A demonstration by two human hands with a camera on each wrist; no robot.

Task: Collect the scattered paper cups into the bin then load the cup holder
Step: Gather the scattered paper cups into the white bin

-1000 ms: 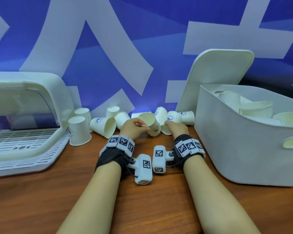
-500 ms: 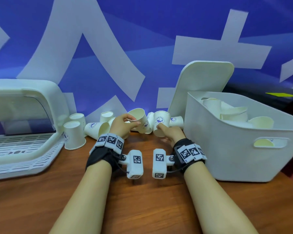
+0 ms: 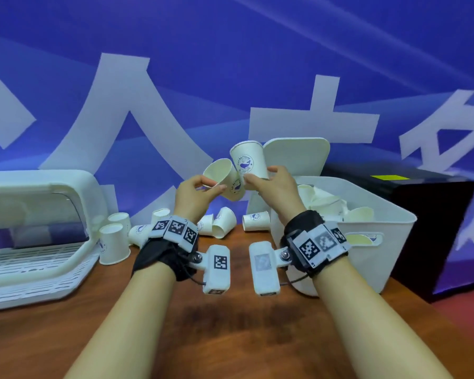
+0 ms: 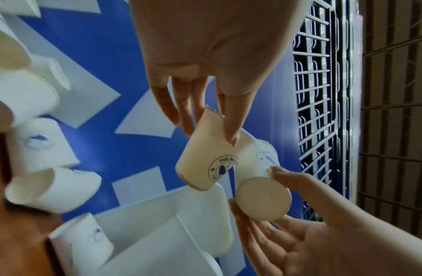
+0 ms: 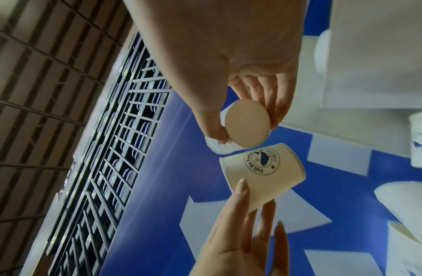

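Both hands are raised above the table, just left of the white bin (image 3: 372,258). My left hand (image 3: 212,184) pinches the rim of a tilted white paper cup (image 3: 224,179), its mouth facing left. In the left wrist view, fingers and thumb (image 4: 231,130) clamp that cup's wall (image 4: 205,158). My right hand (image 3: 259,175) holds a second, upright logo cup (image 3: 248,160) by its base; the right wrist view shows that round bottom (image 5: 247,123) between thumb and fingers. The two cups touch side by side. The white cup holder (image 3: 39,214) stands at the left.
Several paper cups lie or stand on the wooden table along the blue wall, such as one upright (image 3: 114,244) and one on its side (image 3: 256,221). The bin holds several cups, and its lid (image 3: 298,157) leans behind it. A black box (image 3: 427,228) sits at the right.
Both hands have lifted their cups from the table's back row up into the air and toward the bin. The two cups have come together.
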